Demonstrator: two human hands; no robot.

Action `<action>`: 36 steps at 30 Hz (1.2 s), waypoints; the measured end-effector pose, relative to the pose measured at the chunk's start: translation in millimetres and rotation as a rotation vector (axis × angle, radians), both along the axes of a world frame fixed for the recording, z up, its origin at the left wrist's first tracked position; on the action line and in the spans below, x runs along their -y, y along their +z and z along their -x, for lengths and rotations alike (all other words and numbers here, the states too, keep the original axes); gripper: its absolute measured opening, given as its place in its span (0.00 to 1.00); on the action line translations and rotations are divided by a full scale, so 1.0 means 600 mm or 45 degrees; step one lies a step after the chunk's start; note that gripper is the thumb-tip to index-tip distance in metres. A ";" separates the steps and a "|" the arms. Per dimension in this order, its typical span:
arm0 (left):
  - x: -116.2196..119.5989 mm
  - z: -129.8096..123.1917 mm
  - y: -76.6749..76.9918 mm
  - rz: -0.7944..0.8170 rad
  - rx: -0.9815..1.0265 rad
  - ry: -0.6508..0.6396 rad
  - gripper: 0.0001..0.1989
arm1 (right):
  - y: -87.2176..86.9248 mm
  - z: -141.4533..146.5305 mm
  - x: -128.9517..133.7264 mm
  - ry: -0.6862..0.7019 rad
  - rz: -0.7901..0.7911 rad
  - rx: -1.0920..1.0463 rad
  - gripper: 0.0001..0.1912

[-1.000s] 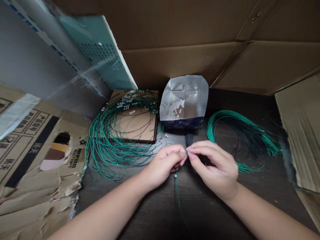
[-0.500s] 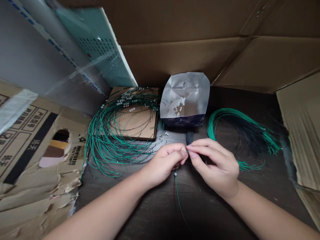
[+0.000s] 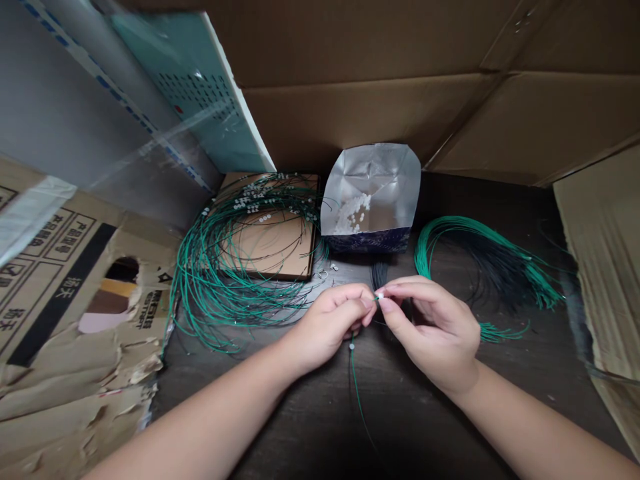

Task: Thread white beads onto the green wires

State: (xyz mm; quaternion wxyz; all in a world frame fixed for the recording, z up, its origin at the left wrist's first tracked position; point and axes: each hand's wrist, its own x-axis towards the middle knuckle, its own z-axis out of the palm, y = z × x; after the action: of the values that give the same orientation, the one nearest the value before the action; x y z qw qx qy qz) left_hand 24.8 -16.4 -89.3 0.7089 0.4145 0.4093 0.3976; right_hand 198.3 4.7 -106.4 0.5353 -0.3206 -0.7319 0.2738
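Observation:
My left hand [image 3: 337, 323] is closed round a thin green cord [image 3: 357, 393], which hangs below it toward the near side with a small white bead [image 3: 351, 347] on it. My right hand [image 3: 430, 327] pinches another small white bead [image 3: 381, 297] between thumb and forefinger, right at the cord's end beside the left fingertips. Whether the cord passes through this bead is too small to tell. Just beyond both hands lies a bundle of black cords [image 3: 379, 275]. Behind it stands an open silver-lined pouch [image 3: 387, 190] with loose white beads [image 3: 353, 212] inside.
Left of the pouch, many green cords with beads [image 3: 215, 313] lie looped over a flat cardboard box [image 3: 270, 247]. A bundle of green and black cords [image 3: 425, 243] rests on the right. Cardboard walls [image 3: 390, 107] enclose the dark table [image 3: 420, 433]. A few small bits [image 3: 323, 274] lie near the box.
The white bead at my right fingertips now shows, where the fingers covered it before. My right thumb and forefinger have shifted slightly. The left hand has hardly moved.

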 end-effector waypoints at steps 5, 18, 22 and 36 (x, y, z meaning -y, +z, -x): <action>0.000 0.000 0.001 -0.015 -0.002 -0.005 0.15 | 0.006 0.001 -0.003 -0.005 -0.063 0.036 0.12; 0.001 0.002 -0.004 -0.055 0.030 -0.003 0.15 | 0.011 0.001 -0.006 0.043 -0.095 0.070 0.12; 0.001 0.001 -0.004 -0.009 0.046 0.004 0.14 | 0.017 0.001 -0.007 0.052 -0.122 0.088 0.11; -0.001 -0.004 -0.007 -0.054 -0.073 0.203 0.21 | 0.004 -0.003 -0.006 0.025 -0.002 0.025 0.15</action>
State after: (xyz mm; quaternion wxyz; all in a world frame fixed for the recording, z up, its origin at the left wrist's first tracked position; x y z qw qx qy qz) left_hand 27.2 -15.8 -93.3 0.6538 0.4069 0.4527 0.4494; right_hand 199.9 8.5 -104.0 0.5255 -0.3157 -0.7405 0.2754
